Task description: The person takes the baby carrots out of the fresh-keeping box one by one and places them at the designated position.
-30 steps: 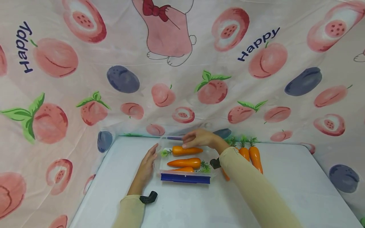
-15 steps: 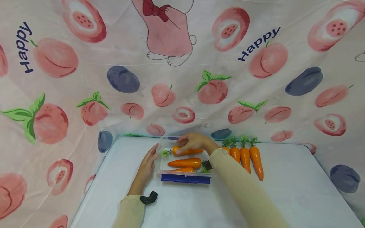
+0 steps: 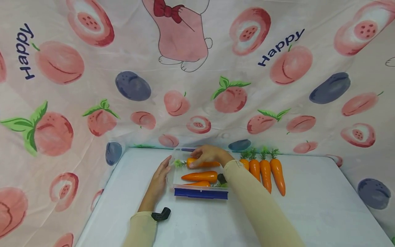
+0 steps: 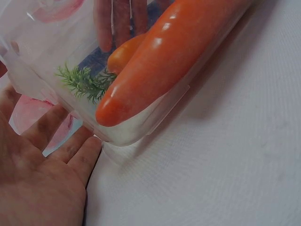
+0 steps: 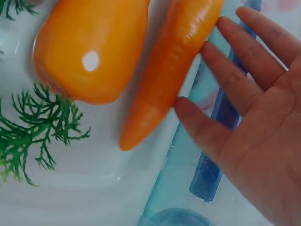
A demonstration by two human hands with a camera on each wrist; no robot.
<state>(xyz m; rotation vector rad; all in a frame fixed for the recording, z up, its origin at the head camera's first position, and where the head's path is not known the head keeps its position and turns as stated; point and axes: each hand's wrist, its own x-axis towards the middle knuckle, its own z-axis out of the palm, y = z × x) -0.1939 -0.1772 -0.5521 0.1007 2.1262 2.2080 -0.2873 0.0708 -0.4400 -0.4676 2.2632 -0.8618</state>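
My left hand [image 3: 158,178] rests with extended fingers against the left side of a clear plastic box [image 3: 170,175]. In the left wrist view, its fingers [image 4: 80,157] touch the box's corner from outside. Three orange carrots with green tops lie crosswise in the box. Inside, my right hand [image 3: 210,155] holds the back carrot [image 3: 213,164] near its thick end, the thumb on the near side and the fingers beyond. The right wrist view shows those fingertips along the carrot's side [image 5: 169,61]. Middle carrot [image 3: 200,176] and front carrot [image 3: 197,184] lie nearer the front wall.
Several more carrots [image 3: 277,175] lie in a row on the white table [image 3: 321,199], right of the box, partly behind the right sleeve. A blue latch flap [image 3: 200,193] hangs at the box's front. Behind rises a fruit-print cloth [image 3: 191,82].
My right hand has slid left along the back carrot to its thick end, then stayed nearly still. The right forearm came left, uncovering more of the row. The left hand has not moved.
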